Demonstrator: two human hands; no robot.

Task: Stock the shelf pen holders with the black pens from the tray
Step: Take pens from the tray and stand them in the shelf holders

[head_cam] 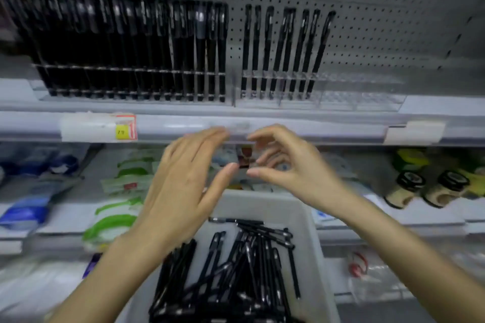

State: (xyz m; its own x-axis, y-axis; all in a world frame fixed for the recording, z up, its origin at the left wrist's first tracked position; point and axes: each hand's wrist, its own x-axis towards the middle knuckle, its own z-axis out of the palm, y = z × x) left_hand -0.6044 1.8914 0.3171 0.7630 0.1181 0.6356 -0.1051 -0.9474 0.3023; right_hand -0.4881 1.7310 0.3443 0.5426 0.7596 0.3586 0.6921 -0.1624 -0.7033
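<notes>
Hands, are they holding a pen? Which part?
Neither holds anything. The left hand is open, the right hand loosely curled and empty, both above the tray of black pens.

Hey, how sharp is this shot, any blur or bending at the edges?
Head view: motion blur softens the whole frame, both the left hand and right hand included; the wide-angle lens splays the shelved pens outward; upper corners look darker.
</notes>
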